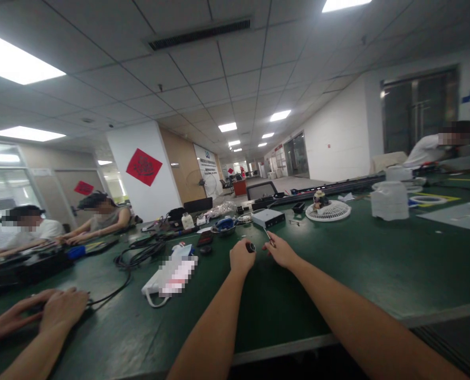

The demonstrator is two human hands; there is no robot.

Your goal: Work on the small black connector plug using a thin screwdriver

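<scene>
My left hand (240, 257) is closed around a small black round part (250, 247) with a pale rim, which shows at the thumb side of the fist. To its right, my right hand (283, 252) pinches a thin, shiny metal tool (269, 236) that slants up and to the left; its exact kind is too small to make out. Both hands are over the green table (274, 311), a short gap apart. Just beyond them sits a grey box (268, 217) with a black front.
A white fan grille (328, 211) lies beyond my right hand, with a white plastic container (390, 201) farther right. At left are a white bag-like item (171, 274), black cables (137, 253) and a co-worker's hands (63, 306). Other people sit around the table.
</scene>
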